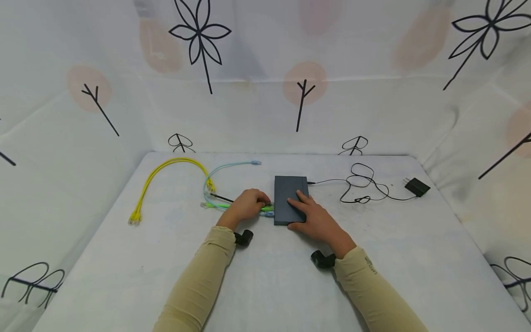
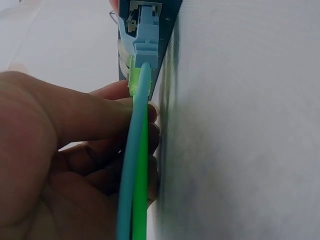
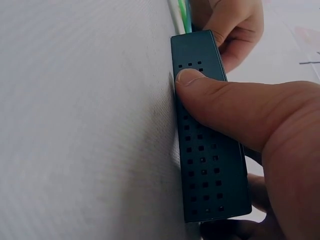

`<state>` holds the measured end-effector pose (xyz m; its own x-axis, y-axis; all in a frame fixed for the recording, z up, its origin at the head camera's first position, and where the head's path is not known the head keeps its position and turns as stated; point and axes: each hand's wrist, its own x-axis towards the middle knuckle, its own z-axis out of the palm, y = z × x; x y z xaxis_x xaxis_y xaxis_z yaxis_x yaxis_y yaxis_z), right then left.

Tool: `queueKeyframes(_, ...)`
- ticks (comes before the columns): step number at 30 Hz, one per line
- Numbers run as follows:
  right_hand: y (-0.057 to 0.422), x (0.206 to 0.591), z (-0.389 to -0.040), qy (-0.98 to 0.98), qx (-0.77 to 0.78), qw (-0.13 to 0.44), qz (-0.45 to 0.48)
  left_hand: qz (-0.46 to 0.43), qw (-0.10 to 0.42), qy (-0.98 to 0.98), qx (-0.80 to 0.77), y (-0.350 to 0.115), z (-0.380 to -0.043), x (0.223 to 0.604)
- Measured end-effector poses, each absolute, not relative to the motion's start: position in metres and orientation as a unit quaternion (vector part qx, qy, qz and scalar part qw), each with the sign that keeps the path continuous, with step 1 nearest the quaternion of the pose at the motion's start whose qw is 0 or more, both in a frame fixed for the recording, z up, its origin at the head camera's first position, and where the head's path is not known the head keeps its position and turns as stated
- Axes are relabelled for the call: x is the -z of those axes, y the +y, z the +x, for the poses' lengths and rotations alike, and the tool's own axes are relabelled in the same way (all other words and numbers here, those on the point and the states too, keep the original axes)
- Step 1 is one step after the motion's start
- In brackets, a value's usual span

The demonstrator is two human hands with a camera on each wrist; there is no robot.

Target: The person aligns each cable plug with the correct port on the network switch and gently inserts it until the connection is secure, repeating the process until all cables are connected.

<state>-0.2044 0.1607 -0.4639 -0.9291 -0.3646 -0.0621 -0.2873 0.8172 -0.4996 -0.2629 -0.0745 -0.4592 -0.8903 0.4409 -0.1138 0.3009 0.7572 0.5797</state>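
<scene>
A dark network switch (image 1: 286, 189) lies flat on the table. My right hand (image 1: 317, 219) holds it, fingers spread over its top and the thumb (image 3: 215, 97) against its perforated side (image 3: 205, 175). At the port side, my left hand (image 1: 247, 205) has its fingers curled and pinches at a black network cable (image 1: 221, 198); its plug is mostly hidden by the fingers. A light blue cable's plug (image 2: 147, 37) sits at the port numbered near 8. Beside it, a bright green cable's plug (image 2: 137, 77) points into the switch, just past my left fingertips.
Yellow network cables (image 1: 176, 161) curve at the left of the white table (image 1: 265, 286). The blue cable's free end (image 1: 255, 163) lies behind the switch. A thin black power cord (image 1: 365, 184) runs from the switch to a black power adapter (image 1: 416, 187) at the right.
</scene>
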Motion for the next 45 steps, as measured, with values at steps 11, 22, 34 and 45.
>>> queueKeyframes(11, 0.165, 0.466, -0.206, 0.948, 0.258, 0.077, -0.171, 0.190, 0.132, 0.931, -0.282, -0.072, -0.259, 0.458)
queueKeyframes(22, 0.167, 0.468, -0.207, 0.944, 0.265, 0.079, -0.177, 0.197, 0.124, 0.938, -0.259, -0.071, -0.258, 0.457)
queueKeyframes(34, 0.166, 0.469, -0.207, 0.943, 0.269, 0.078, -0.180, 0.198, 0.103, 0.943, -0.248, -0.087, -0.257, 0.456)
queueKeyframes(45, 0.166, 0.469, -0.208, 0.948, 0.255, 0.080, -0.173, 0.173, 0.088, 0.959, -0.204, -0.123, -0.258, 0.451)
